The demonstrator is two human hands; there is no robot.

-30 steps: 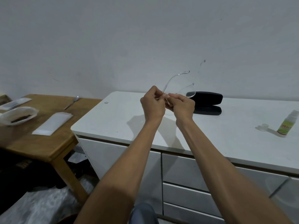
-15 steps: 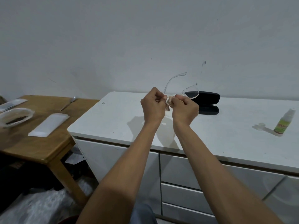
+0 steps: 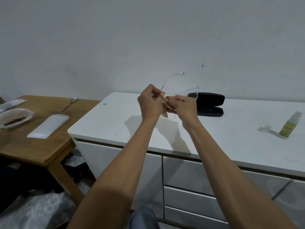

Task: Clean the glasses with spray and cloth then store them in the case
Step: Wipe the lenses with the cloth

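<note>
Clear-framed glasses (image 3: 170, 78) are held up above the white cabinet top (image 3: 231, 129), their temples pointing away from me. My left hand (image 3: 151, 103) pinches the frame at its left side. My right hand (image 3: 183, 105) is closed on a small beige cloth (image 3: 165, 113) pressed against the glasses between both hands; the lenses are mostly hidden. The black glasses case (image 3: 208, 104) lies open just behind my right hand. A small spray bottle (image 3: 290, 125) with a green label stands at the far right, its clear cap (image 3: 265, 128) beside it.
A wooden table (image 3: 33, 146) stands to the left, carrying a white packet (image 3: 48, 125), a bowl (image 3: 14, 118) and a spoon (image 3: 69, 104). Drawers fill the cabinet front below my arms. A plain wall rises behind.
My hands have shifted slightly apart, with the right hand moving along the frame, and the cloth now hangs lower between them. The glasses stay raised.
</note>
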